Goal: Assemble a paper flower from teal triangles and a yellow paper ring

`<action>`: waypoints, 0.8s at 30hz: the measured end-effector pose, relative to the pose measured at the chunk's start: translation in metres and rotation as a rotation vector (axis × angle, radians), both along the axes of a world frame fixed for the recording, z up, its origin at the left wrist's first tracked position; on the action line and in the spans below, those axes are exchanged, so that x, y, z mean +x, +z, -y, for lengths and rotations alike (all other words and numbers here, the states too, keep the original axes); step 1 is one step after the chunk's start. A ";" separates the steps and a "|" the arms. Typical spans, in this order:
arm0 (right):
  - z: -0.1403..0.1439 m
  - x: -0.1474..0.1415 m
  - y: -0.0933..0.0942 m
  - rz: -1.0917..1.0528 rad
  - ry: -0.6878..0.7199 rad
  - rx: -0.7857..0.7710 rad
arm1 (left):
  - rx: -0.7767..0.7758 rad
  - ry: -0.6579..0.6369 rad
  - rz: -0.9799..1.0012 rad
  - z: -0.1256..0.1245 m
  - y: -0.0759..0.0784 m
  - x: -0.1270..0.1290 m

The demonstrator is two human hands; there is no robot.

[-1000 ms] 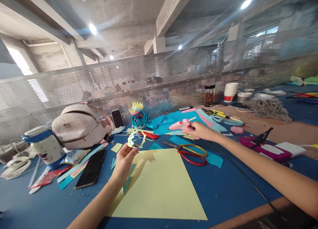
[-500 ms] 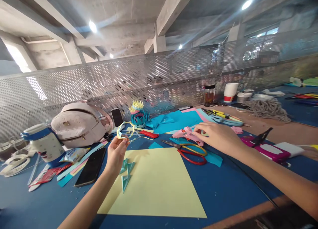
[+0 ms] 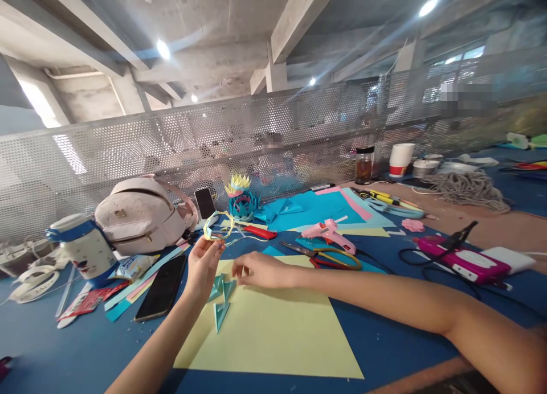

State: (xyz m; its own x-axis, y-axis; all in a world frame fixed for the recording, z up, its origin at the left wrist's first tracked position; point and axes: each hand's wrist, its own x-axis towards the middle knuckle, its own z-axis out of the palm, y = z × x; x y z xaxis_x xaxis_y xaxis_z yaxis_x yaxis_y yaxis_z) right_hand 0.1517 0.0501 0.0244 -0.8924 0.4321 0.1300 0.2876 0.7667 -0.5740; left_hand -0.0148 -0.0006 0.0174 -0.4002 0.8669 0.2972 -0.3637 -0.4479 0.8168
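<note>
Paper ring [image 3: 217, 226] is pinched at its lower edge by the left hand [image 3: 204, 264], held up left of frame centre above the counter [image 3: 405, 325]. Right hand [image 3: 258, 269] lies loosely curled, fingertips at the teal folded pieces [image 3: 222, 297] on the yellow sheet [image 3: 273, 325]. One piece should be pinched by its tip only, and the ring grip kept light so the loop is not crushed.

Left hand [image 3: 204, 264] raised, fingertips pinched (palm toward the camera); right hand [image 3: 257, 269] reaches leftward, low.
</note>
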 end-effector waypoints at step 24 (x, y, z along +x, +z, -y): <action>0.001 -0.007 -0.008 0.009 0.097 0.024 | -0.008 0.011 -0.038 0.001 0.001 0.001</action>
State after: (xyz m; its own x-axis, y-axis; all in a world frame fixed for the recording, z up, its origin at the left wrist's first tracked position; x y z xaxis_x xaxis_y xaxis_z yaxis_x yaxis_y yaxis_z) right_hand 0.1444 0.0487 0.0165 -0.9310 0.3406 0.1309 0.2166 0.8047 -0.5528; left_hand -0.0141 -0.0012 0.0188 -0.3979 0.8650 0.3058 -0.3274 -0.4452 0.8334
